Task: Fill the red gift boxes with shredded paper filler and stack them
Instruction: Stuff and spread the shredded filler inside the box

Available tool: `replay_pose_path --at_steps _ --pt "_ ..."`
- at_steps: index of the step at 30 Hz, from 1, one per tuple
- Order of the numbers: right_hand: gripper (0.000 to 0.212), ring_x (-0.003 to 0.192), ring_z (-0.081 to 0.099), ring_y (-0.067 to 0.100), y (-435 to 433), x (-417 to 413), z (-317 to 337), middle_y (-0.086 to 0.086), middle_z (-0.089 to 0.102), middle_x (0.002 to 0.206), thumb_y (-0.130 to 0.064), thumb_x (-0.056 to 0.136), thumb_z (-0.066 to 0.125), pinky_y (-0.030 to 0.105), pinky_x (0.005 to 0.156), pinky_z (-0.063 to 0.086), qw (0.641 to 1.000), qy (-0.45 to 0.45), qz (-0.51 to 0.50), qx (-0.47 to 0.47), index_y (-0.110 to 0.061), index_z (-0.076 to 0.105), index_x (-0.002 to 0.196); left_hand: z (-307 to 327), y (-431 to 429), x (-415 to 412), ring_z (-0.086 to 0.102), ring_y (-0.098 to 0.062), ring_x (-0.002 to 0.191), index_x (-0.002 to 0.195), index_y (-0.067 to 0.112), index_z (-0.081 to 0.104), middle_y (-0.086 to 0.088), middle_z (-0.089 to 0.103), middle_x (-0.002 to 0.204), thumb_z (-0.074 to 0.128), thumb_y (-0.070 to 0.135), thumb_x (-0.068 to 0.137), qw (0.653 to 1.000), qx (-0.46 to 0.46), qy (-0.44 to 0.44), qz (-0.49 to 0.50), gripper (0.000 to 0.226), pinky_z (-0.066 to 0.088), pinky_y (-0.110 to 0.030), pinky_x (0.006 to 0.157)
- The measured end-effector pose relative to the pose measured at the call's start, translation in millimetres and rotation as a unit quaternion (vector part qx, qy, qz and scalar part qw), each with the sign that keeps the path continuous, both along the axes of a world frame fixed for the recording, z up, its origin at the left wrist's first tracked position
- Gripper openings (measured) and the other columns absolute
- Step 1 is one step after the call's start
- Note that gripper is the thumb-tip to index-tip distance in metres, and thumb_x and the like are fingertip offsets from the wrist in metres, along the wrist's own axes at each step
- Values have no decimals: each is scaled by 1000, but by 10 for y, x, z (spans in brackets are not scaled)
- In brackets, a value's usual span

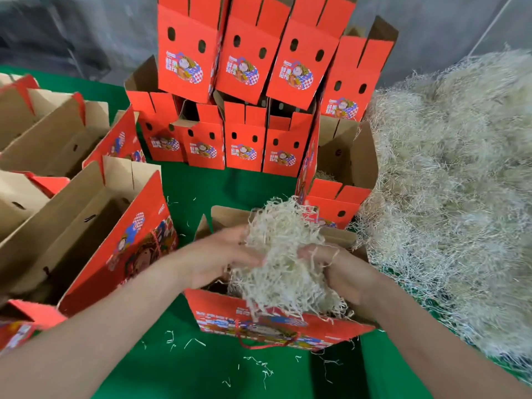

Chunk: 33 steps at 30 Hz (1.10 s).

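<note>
Clutched between both hands, left hand (221, 254) and right hand (336, 269) with fingers curled into it, a wad of shredded paper filler (282, 254) sits in the mouth of an open red gift box (259, 321) with a cord handle. Green cloth (230, 191) covers the table before a grey wall. A loose, wiry, cream filler heap (446, 182) spreads at right; printed red cardboard boxes stand stacked (244, 82) behind; empty open boxes (72, 226) with brown insides lie left. Stray strands (259, 367) dot the cloth.
</note>
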State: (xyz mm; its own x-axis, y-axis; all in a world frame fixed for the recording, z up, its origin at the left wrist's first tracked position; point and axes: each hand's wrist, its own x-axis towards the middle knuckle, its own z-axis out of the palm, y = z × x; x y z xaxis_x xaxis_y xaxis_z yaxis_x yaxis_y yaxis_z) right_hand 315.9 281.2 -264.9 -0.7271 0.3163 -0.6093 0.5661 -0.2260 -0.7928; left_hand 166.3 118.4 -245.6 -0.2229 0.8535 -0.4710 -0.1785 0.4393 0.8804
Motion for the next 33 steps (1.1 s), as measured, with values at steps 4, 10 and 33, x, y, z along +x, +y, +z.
replay_pose_path --at_steps 4,10,33 --pt "82 111 50 19 -7 -9 66 -3 52 126 -32 64 80 36 96 35 997 -39 17 57 -19 33 131 -57 23 -80 64 3 66 87 26 61 16 71 75 47 -17 71 976 13 187 111 48 46 -9 52" --pt "150 138 26 25 228 269 96 5 20 154 -60 32 82 44 112 18 994 -74 16 75 -15 -1 148 -60 -163 -422 48 -16 97 132 14 49 -7 49 127 54 -5 80 939 -75 315 117 55 39 -27 74" --pt "18 65 60 -1 227 173 105 0 63 76 6 83 51 19 75 46 999 0 27 22 -11 52 90 -152 330 -188 64 5 82 97 28 58 20 71 84 63 -9 75 974 -91 151 -142 43 47 -11 79"
